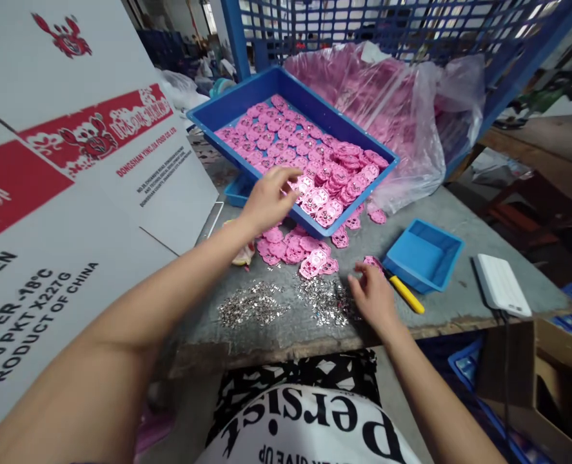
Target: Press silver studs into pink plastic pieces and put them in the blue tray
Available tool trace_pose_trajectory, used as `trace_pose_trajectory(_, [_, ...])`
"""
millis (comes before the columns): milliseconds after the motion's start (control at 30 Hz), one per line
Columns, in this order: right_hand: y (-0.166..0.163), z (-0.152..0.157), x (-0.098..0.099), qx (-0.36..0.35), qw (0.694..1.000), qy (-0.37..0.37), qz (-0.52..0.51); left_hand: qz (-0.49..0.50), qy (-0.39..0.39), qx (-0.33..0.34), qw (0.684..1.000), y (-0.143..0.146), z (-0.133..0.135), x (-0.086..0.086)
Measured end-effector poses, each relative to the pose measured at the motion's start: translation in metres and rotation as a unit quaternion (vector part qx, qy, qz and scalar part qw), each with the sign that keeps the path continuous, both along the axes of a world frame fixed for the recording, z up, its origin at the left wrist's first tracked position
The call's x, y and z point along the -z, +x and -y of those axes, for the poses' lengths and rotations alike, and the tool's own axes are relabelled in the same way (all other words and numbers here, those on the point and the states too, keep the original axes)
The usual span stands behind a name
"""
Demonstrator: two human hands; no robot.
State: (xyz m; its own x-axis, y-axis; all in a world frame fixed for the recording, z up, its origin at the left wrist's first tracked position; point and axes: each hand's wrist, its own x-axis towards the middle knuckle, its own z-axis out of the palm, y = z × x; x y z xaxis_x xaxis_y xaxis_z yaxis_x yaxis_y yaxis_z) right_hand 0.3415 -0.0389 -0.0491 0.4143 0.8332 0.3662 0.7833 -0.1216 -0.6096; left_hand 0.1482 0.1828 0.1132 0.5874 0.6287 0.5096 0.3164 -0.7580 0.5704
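Note:
My left hand (270,198) reaches over the near left rim of a large blue tray (237,151). Its fingers are bent and apart, close to flat pink pieces with scalloped edges (315,198); nothing shows in its grasp. Inside the tray such pieces lie in rows, with a heap at the right. My right hand (373,296) rests low over the table, thumb and forefinger apart, beside a pile of small silvery bits (327,301). A single pink piece (373,262) lies just past its fingertips. More pink pieces (293,246) are heaped before the tray, near a second silvery pile (253,304).
Right of my right hand are a yellow-handled tool (406,295), a small blue bin (424,254) and a white device with a cable (502,285). A tall printed carton (87,212) flanks the left. Behind the tray, a clear bag (416,122) of pink material leans against a blue crate (324,26).

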Motion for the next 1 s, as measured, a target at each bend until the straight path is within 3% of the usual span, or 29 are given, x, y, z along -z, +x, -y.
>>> trace_pose_trajectory(133, [0.017,-0.084,-0.035,0.066,0.983,-0.129,0.112,0.066,-0.04,0.094,0.993,-0.028,0.078,0.021])
trace_pose_trajectory(200, [0.021,-0.112,-0.042,0.068,0.963,-0.215,0.149,0.067,-0.032,0.117,0.99,-0.045,0.105,0.03])
trace_pose_trajectory(267, [0.023,-0.125,-0.041,0.066,0.953,-0.252,0.157,0.041,-0.009,0.128,0.991,-0.064,0.124,0.038])
trace_pose_trajectory(400, [0.027,-0.117,-0.03,0.075,0.943,-0.285,0.158,0.026,-0.031,0.114,0.993,-0.104,0.146,0.059])
trace_pose_trajectory(600, [0.031,-0.115,-0.027,0.091,0.941,-0.284,0.158,0.066,-0.241,0.052,0.967,-0.116,0.173,0.093])
trace_pose_trajectory(700, [0.028,-0.125,-0.028,0.081,0.942,-0.282,0.163,0.085,-0.306,0.064,0.946,-0.107,0.189,0.097])
trace_pose_trajectory(833, [0.021,-0.127,-0.028,0.08,0.938,-0.281,0.186,0.083,-0.303,0.078,0.946,-0.106,0.204,0.095])
trace_pose_trajectory(1000, [0.02,-0.117,-0.036,0.068,0.927,-0.273,0.247,0.116,-0.392,0.04,0.912,-0.113,0.209,0.105])
